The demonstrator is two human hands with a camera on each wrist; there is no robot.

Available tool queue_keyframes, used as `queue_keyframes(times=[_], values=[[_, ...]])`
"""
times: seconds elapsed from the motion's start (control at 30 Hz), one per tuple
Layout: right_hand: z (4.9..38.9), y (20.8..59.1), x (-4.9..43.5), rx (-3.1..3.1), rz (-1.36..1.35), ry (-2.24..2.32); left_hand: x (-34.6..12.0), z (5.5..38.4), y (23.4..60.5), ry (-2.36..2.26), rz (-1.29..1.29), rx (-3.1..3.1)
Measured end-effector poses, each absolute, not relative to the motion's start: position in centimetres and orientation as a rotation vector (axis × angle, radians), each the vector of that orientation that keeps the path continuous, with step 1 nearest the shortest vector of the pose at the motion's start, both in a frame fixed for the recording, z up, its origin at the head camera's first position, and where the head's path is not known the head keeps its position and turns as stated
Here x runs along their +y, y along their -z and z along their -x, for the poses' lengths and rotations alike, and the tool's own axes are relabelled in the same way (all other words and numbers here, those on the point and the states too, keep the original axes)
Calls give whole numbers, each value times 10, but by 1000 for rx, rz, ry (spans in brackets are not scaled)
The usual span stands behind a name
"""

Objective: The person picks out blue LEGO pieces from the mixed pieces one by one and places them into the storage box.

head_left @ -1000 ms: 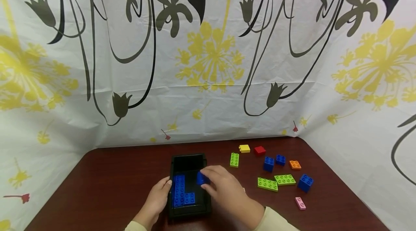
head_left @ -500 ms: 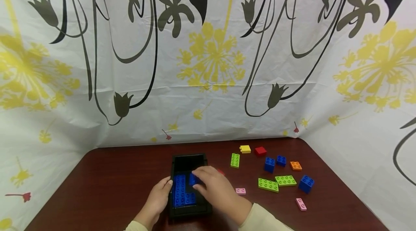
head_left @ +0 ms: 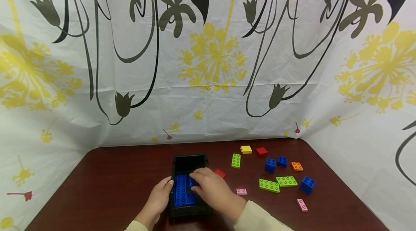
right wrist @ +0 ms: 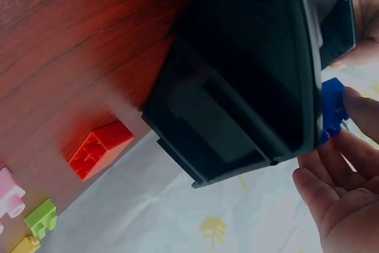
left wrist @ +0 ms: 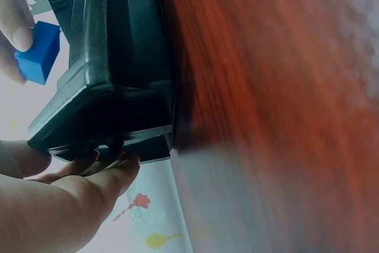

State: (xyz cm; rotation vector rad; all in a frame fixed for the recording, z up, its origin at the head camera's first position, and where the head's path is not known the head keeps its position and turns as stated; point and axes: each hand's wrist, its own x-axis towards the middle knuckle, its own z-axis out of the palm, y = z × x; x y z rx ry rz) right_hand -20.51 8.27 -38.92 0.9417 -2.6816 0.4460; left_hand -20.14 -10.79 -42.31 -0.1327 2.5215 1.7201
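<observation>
A black plastic tray (head_left: 190,212) stands on the table, its left side gripped by my left hand (head_left: 157,196). In the left wrist view that hand's (left wrist: 65,202) thumb lies on the rim and its fingers lie against the outer wall. Over the tray, my right hand (head_left: 216,189) pinches a blue toy building brick (right wrist: 333,105) between thumb and fingers. The left wrist view shows this brick (left wrist: 40,54) near the tray's opening. Blue bricks (head_left: 180,189) lie along the tray's left side and lower part. My right fingers partly cover the held brick in the head view.
Right of the tray lie a red brick (head_left: 220,173) and a pink brick (head_left: 241,191). Farther right are green bricks (head_left: 269,185), blue bricks (head_left: 307,184), an orange brick (head_left: 297,166) and another pink one. Patterned cloth (head_left: 208,122) hangs behind the table (head_left: 123,180).
My right hand has moved left with the blue brick, closer to the bricks in the tray. The red and pink bricks beside the tray have come into view. My left hand keeps its grip.
</observation>
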Motion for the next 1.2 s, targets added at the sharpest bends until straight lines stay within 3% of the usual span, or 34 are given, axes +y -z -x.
queue_keyframes(times=[1.2], values=[[225, 394, 59, -2879, -1000, -139, -109, 203, 421, -1699, 148, 2501]])
